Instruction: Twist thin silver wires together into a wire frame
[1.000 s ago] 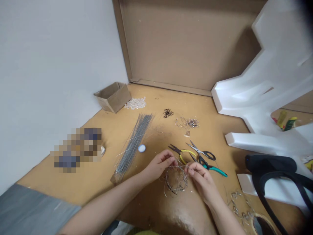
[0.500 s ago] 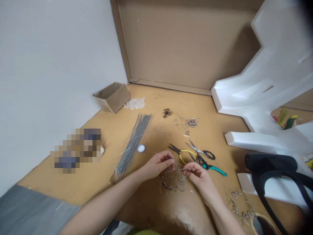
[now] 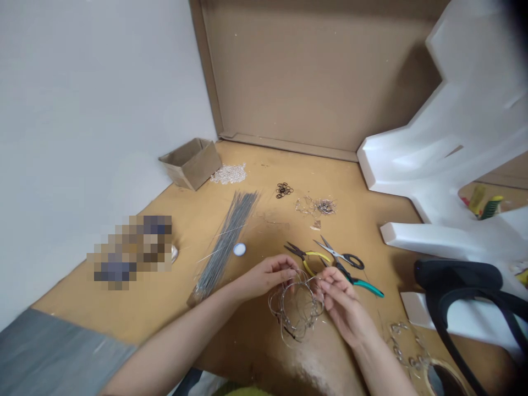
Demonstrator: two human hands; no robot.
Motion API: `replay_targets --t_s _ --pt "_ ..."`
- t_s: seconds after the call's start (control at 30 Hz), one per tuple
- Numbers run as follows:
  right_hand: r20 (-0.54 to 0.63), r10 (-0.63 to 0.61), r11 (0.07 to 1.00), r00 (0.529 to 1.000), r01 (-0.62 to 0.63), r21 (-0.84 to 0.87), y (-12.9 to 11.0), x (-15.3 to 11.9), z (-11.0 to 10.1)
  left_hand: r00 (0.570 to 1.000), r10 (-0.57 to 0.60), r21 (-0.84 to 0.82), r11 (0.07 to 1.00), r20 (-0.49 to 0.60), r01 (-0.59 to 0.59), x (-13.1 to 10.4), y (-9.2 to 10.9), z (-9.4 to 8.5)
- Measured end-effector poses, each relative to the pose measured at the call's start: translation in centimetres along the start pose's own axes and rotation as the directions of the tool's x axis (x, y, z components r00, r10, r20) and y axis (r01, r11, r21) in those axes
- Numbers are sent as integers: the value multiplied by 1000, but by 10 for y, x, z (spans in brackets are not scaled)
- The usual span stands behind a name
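Observation:
Both hands hold a tangled crown-like wire frame (image 3: 296, 309) just above the brown tabletop (image 3: 264, 181). My left hand (image 3: 266, 276) pinches its upper left rim. My right hand (image 3: 340, 300) pinches the upper right rim, fingers closed on the thin wire. Just beyond the hands lie yellow-handled pliers (image 3: 307, 257), small scissors (image 3: 340, 254) and teal-handled pliers (image 3: 357, 281).
A bundle of straight grey wires (image 3: 226, 242) and a small white disc (image 3: 239, 249) lie left of the hands. Farther back sit a small cardboard box (image 3: 192, 162), clear beads (image 3: 229, 174), black rings (image 3: 284, 190) and a wire scrap pile (image 3: 322, 207). White foam pieces (image 3: 445, 165) and a black chair arm (image 3: 457, 286) crowd the right.
The wire frame has been turned and tilted between the hands, so its loops now hang lower and wider. Both hands shifted slightly on its rim.

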State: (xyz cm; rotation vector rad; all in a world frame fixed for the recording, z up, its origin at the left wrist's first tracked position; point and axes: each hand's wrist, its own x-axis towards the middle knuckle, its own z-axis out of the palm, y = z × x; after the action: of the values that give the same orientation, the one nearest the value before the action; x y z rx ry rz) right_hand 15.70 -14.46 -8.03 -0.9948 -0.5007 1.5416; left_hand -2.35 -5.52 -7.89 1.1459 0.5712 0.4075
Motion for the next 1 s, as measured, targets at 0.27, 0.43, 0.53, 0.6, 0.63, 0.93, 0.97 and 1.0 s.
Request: replay_targets --t_s 0.27,0.43,0.53,0.6,0.63,0.93,0.97,1.0 --pt "8 -198 927 980 190 -322 6 2 -10 996 10 -33 999 -83 -13 2 -4 3" --pt "-83 -188 952 979 161 -259 6 5 -9 979 7 -49 999 -204 -17 4 -8 0" --pt "-184 -137 989 973 124 -81 1 9 -10 960 52 -48 997 -276 -68 7 -9 -4" --pt "-230 -95 994 969 103 25 -2 11 -12 944 95 -17 994 -316 -106 7 -9 -6" --pt "-249 -78 993 965 97 67 -3 13 -13 936 116 22 993 -333 -115 7 -8 -7" --pt "-299 -104 983 949 143 115 -2 15 -15 810 507 619 747 -295 -242 -7 0 5" --pt "-294 -120 984 948 153 93 -1 14 -13 838 485 620 745 -252 -245 -9 0 8" --pt "-291 -133 984 947 160 72 0 13 -12 870 447 616 751 -209 -238 -11 -1 10"
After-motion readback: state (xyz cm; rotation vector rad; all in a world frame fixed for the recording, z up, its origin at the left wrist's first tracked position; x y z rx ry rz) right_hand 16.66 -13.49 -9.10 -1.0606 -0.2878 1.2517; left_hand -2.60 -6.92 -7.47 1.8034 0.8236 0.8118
